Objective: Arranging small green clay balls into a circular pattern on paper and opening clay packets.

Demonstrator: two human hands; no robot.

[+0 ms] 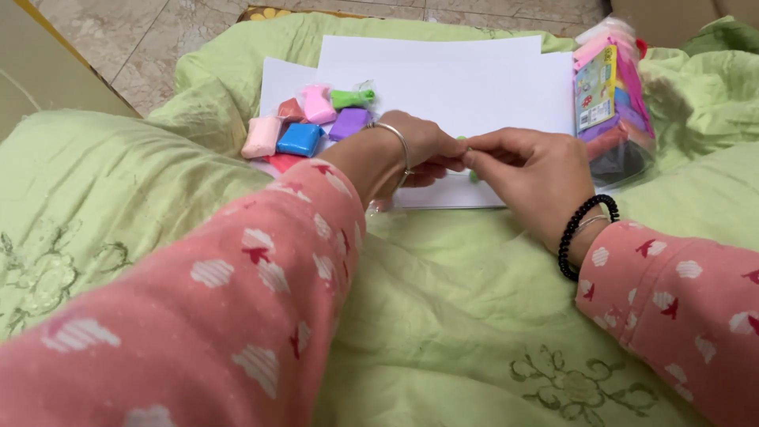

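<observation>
I pinched a small green clay bit (463, 142) between my left hand (423, 149) and right hand (531, 170) — both grips narrow, fingertips meeting. Working it low over the white paper (474, 87) seemed wisest — light pressure only.

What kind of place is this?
Likely a home bedroom: the hands work over a light green embroidered quilt with white paper sheets on it, small wrapped blocks of coloured modelling clay alongside, and a beige tiled floor beyond.

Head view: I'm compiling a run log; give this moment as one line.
left hand + right hand: pinching green clay bit | over white paper | clay packets left
</observation>
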